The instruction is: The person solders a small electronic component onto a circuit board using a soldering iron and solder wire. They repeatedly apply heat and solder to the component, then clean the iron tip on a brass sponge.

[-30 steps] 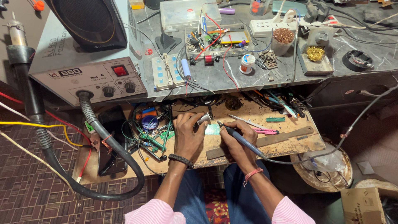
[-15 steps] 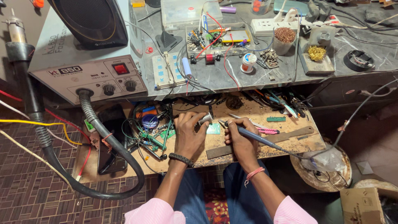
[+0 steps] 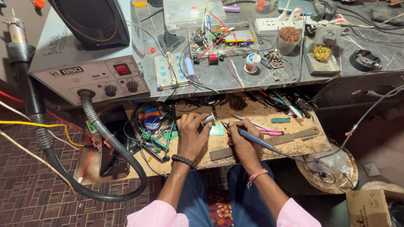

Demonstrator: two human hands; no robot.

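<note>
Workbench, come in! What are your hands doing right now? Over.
Left hand pinching small green circuit board on wooden board. Right hand gripping blue soldering iron, tip at circuit board. Tangled wires lie left.

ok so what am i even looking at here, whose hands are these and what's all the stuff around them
This is one view from a camera worn on a person's head, looking down at their own two bare hands at an electronics repair bench. The right hand holds a blue soldering iron like a pen, its tip near a small green circuit board on the wooden board. The left hand rests beside that circuit board, its fingers around a small silvery item I cannot identify. To the left sits a grey hot-air station with a thick black hose. The grey shelf above carries wires, parts and a white power strip.
</note>
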